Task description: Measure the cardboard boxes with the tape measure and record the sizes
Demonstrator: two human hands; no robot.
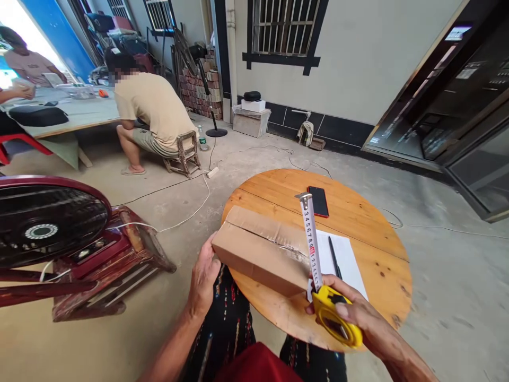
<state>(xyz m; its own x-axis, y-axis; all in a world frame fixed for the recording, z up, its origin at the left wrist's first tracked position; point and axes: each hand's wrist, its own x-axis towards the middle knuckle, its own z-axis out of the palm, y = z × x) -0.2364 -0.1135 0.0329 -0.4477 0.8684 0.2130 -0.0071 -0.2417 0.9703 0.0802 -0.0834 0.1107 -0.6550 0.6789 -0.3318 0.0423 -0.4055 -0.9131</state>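
A brown cardboard box [262, 249] lies on a round wooden table [369, 233]. My left hand [202, 276] presses against the box's near left end, fingers bent around its corner. My right hand [350, 310] grips a yellow tape measure [334, 315] at the table's near edge. Its white blade [310, 239] sticks out upward and away, over the right end of the box. A white sheet of paper [342, 254] with a black pen [333, 257] lies right of the box. A dark phone with a red edge [318, 201] rests farther back.
A large red fan [47, 223] on a red wooden stand sits at left. A person in a beige shirt [153, 114] sits on a low stool with their back turned. White cables [191, 212] cross the concrete floor. Another person sits at a long table [79, 114] far left.
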